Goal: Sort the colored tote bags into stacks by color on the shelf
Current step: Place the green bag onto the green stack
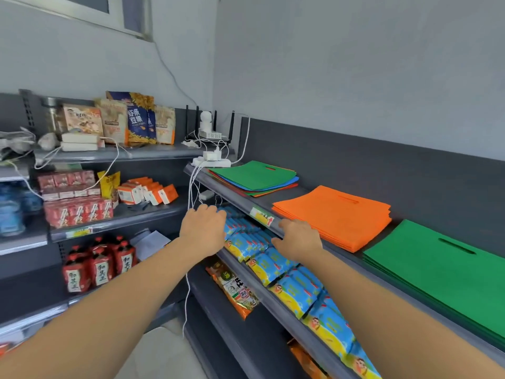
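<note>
Dark grey top shelf (306, 190) carrying three piles of flat tote bags.
At the far end a white power strip (211, 161) sits just beside a mixed pile (254, 177), green on top with what look like blue, red and orange edges beneath. Nearer lies an orange stack (333, 214), and the green stack (442, 272) is closest. A price label (262, 216) sits on the front rail.

Left hand (203, 228) and right hand (299, 237) are empty near orange bags (333, 214).

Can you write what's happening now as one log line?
hands: left hand and right hand empty, near shelf edge | sorted: orange stack, green stack | unsorted: mixed stack, green on top
</note>
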Demonstrator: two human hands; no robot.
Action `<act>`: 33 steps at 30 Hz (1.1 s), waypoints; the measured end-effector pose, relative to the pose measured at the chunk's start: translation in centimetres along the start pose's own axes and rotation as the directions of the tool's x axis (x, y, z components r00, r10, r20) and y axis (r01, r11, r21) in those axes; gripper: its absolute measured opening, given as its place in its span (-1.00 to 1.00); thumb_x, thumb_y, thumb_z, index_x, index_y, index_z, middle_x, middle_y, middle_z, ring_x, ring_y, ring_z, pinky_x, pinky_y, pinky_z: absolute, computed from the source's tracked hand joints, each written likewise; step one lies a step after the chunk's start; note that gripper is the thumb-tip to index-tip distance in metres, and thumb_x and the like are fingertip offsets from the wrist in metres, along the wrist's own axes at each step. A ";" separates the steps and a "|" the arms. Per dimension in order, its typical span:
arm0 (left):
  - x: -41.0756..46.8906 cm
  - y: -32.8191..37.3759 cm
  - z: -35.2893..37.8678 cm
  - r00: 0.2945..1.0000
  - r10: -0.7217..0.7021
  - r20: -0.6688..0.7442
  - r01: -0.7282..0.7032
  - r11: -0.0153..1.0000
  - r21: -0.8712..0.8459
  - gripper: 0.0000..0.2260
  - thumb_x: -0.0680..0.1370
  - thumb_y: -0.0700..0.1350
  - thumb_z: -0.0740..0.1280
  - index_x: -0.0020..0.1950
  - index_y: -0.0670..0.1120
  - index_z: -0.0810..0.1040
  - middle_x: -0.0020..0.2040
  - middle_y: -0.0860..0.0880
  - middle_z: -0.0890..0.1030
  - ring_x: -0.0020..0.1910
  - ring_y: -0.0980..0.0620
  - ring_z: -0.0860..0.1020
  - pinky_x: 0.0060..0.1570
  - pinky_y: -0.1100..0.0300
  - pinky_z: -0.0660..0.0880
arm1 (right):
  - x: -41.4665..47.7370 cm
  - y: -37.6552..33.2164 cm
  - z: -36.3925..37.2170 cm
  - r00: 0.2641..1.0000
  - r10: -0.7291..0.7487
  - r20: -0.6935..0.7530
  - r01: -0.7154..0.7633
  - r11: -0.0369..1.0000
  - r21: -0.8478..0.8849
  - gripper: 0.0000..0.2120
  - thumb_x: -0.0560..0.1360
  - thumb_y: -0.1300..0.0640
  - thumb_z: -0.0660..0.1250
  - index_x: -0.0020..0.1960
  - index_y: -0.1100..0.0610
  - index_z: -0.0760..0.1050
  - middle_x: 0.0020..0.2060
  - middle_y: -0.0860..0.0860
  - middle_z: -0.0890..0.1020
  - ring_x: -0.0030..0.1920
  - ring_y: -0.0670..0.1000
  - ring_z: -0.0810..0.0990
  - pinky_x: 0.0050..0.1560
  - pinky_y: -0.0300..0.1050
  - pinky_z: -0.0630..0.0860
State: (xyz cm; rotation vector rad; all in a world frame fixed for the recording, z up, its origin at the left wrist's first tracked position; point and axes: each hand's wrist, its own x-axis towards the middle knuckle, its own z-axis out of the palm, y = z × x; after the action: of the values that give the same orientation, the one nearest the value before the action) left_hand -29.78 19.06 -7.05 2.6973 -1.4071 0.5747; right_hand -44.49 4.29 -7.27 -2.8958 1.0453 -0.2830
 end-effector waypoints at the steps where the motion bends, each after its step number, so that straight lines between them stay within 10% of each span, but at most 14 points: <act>1: 1.1 -0.5 0.6 1.000 -0.006 -0.005 0.006 1.000 -0.002 -0.67 0.59 0.03 0.24 0.30 -0.07 0.40 0.22 -0.06 0.49 0.25 -0.08 0.41 0.15 0.02 0.38 | 1.4 -0.4 0.3 1.000 -0.007 -0.002 0.007 1.000 0.007 -0.57 0.57 -0.08 0.22 0.37 0.09 0.36 0.23 0.10 0.49 0.26 0.17 0.42 0.22 0.07 0.40; 25: 26.2 -10.4 11.5 0.994 0.087 -0.066 -0.093 0.991 -0.093 -0.65 0.58 0.07 0.23 0.30 -0.07 0.45 0.21 -0.04 0.51 0.24 -0.08 0.42 0.16 0.01 0.38 | 30.4 -4.1 5.0 0.997 0.013 -0.076 -0.004 0.993 0.115 -0.59 0.58 -0.09 0.22 0.36 0.05 0.44 0.29 0.09 0.51 0.29 0.15 0.45 0.23 0.06 0.46; 33: 33.8 -13.9 14.8 0.977 0.208 -0.049 -0.213 0.965 -0.154 -0.68 0.60 0.06 0.21 0.27 -0.07 0.47 0.18 -0.05 0.52 0.25 -0.09 0.41 0.20 0.01 0.36 | 35.4 -5.4 5.9 0.998 0.026 0.051 -0.020 0.993 -0.120 -0.63 0.57 -0.08 0.22 0.25 0.14 0.48 0.17 0.11 0.58 0.18 0.17 0.53 0.11 0.02 0.51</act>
State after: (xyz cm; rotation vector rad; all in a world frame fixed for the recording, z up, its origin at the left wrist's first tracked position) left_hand 3.34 -2.34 -7.42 2.4240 -1.6671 0.4912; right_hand -13.26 -14.25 -6.96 -2.9750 1.1236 -0.1470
